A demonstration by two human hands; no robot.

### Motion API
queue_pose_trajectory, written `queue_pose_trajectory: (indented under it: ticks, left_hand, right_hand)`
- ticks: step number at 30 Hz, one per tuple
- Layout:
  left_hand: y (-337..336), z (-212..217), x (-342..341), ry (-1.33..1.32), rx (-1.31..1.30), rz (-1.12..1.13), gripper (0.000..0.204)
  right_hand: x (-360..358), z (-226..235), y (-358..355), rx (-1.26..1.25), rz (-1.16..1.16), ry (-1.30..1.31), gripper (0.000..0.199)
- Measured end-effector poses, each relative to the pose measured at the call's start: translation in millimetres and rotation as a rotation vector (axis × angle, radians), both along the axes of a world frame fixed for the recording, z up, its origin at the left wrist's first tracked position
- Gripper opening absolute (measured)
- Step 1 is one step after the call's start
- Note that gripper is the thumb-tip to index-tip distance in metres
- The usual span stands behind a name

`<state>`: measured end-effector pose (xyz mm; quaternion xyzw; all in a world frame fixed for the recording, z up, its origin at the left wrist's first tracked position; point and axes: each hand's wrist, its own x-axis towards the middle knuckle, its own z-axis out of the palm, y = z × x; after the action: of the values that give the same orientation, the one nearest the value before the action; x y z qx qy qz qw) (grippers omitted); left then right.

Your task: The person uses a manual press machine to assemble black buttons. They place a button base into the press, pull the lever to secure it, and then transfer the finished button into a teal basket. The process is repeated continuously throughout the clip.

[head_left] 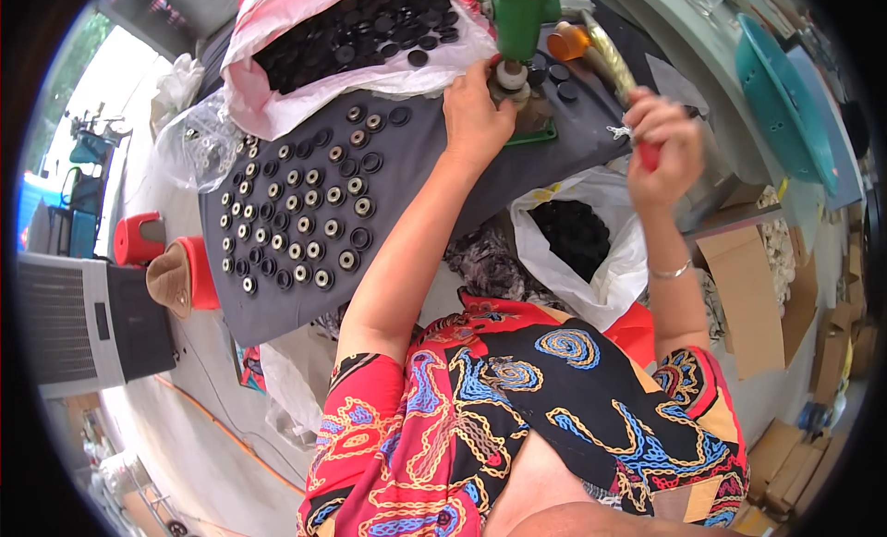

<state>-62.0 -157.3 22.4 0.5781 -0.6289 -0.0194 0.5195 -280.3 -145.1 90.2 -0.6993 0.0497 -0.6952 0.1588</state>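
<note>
Rows of small round parts (305, 204) lie on the grey desk (277, 306). Behind them, a pink bag (268, 38) full of black discs (360, 29). A clear bag (199, 144) sits at the desk's left edge. A white bag (610, 278) of black discs (575, 232) hangs below the desk. Teal basket (785, 103) far right. Red stool (139, 239) and grey fan unit (83, 324) on the floor, left. Cardboard boxes (748, 297) right.
</note>
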Motion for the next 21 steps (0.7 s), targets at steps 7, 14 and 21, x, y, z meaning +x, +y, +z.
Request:
queue_pose_trajectory:
  ticks: [7, 14, 21]
  left_hand:
    - [44.2, -6.6, 82.6, -0.322, 0.038, 0.181, 0.021]
    - [51.6, -26.9, 96.3, -0.784, 0.187, 0.223, 0.011]
    - [67.1, -17.8, 71.2, -0.541, 0.162, 0.127, 0.007]
  right_hand:
    - [-1.1, -0.1, 2.7, 0.032, -0.014, 0.012, 0.013]
    - [7.3, 91.7, -18.7, 0.163, 0.005, 0.057, 0.02]
    - [15.9, 154.7, -63.6, 0.392, -0.001, 0.074, 0.021]
